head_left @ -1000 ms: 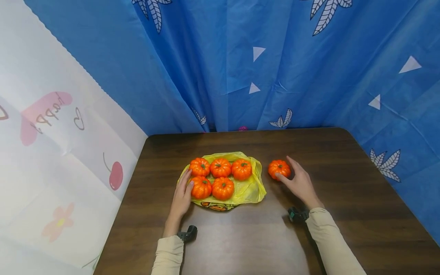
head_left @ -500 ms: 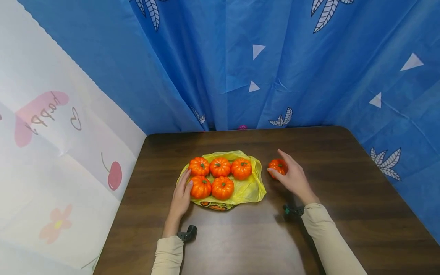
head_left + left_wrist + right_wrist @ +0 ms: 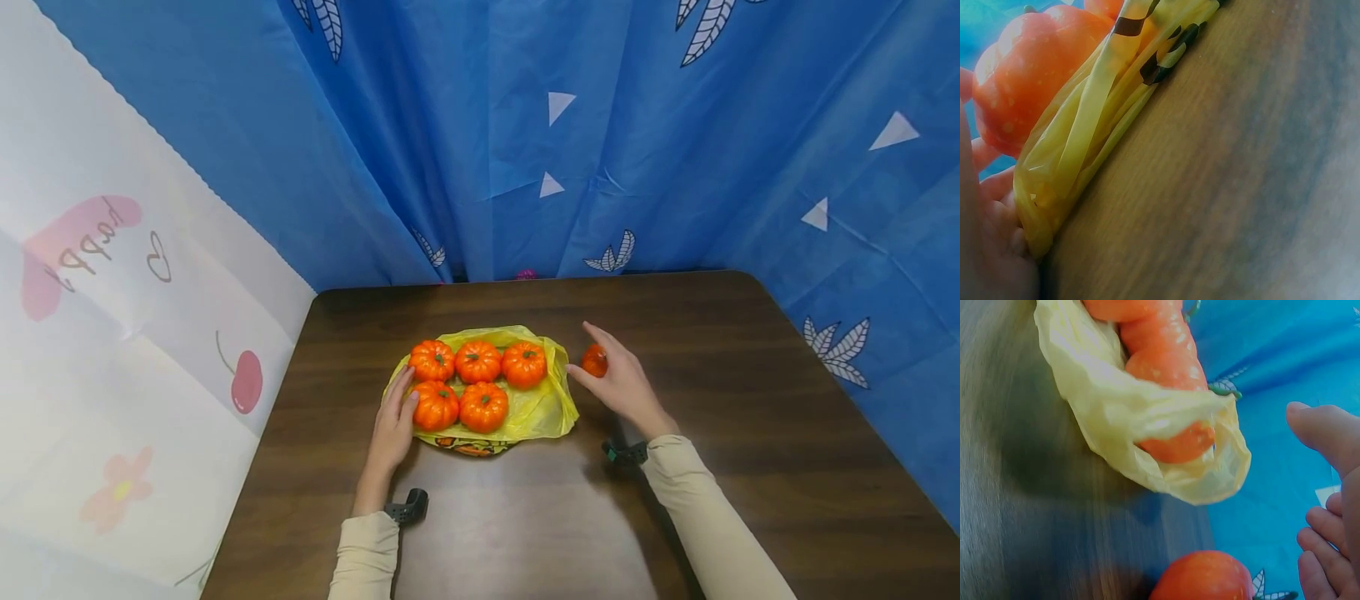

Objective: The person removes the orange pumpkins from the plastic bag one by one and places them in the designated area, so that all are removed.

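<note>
Several small orange pumpkins [image 3: 483, 407] with green stems lie in two rows on a crumpled yellow plastic bag [image 3: 551, 410]. At the bag's left edge rests my left hand [image 3: 392, 429], its extended fingers against the plastic beside the leftmost pumpkins [image 3: 1038, 75]. One separate pumpkin [image 3: 594, 360] sits on the table right of the bag, partly covered from the head camera by my right hand [image 3: 618, 385]. That hand hovers with thumb and fingers spread and holds nothing. In the right wrist view, the separate pumpkin [image 3: 1204, 578] shows apart from the fingers.
The brown wooden table [image 3: 765, 433] runs back to a blue patterned curtain [image 3: 517, 150]. A white printed sheet [image 3: 150, 367] hangs along the left side. Both wrists carry a dark strapped device [image 3: 408, 507].
My right hand has moved left, from around the separate pumpkin toward the bag, and now hides more of that pumpkin. The left hand stays at the bag's left edge.
</note>
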### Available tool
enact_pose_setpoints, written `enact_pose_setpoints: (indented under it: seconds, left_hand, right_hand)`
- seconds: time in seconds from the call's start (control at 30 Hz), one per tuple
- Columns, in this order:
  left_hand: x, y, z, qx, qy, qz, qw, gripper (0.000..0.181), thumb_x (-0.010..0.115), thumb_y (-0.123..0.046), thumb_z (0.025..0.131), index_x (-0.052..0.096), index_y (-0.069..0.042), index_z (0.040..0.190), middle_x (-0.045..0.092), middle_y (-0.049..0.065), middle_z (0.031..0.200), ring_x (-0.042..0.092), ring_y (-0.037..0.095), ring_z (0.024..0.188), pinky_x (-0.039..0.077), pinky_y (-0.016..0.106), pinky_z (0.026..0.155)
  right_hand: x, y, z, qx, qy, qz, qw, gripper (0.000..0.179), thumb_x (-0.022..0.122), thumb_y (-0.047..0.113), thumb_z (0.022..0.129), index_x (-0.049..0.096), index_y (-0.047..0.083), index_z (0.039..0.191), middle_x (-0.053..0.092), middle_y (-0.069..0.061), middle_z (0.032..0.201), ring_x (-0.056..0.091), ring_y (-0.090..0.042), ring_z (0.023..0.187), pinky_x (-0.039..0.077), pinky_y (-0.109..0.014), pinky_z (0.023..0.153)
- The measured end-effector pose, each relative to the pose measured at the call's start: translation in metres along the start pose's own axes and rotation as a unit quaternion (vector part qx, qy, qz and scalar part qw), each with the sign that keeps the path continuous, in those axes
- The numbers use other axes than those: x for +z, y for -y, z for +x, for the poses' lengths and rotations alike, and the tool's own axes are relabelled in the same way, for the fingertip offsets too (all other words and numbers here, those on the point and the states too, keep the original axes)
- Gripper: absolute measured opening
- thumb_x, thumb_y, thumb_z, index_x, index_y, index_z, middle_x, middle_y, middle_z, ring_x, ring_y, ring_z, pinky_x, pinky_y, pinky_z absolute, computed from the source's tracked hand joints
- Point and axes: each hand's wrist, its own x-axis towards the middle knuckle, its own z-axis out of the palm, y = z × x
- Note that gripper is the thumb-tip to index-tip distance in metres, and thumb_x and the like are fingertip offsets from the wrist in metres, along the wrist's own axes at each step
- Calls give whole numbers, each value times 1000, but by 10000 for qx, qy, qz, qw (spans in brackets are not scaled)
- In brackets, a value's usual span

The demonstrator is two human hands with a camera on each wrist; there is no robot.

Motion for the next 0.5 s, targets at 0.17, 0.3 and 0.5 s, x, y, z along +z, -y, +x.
enact_pose_setpoints:
  seconds: [0.17,0.3,0.5]
  left_hand:
    - [0,2,1,57,-41,31,10000,49,46,-26,110,44,-9,156,33,14,167,32,38,152,21,61,125]
    - [0,0,0,26,-41,17,10000,49,47,-27,110,44,-9,156,33,14,167,31,38,153,20,60,125]
    - [1,-1,0,15,-31,0,10000,50,47,-29,110,44,-10,156,33,14,167,31,38,153,20,61,125]
  right_hand:
    - [8,8,2,-177,75,-83,9998,84,78,42,91,39,12,159,40,-17,162,41,-42,146,37,-64,115]
    - [14,13,2,-283,107,-99,9995,84,79,42,91,40,12,159,41,-17,161,43,-41,145,37,-63,116]
    - [23,19,5,-441,148,-87,9989,83,79,43,91,42,13,158,45,-16,160,46,-40,143,39,-61,116]
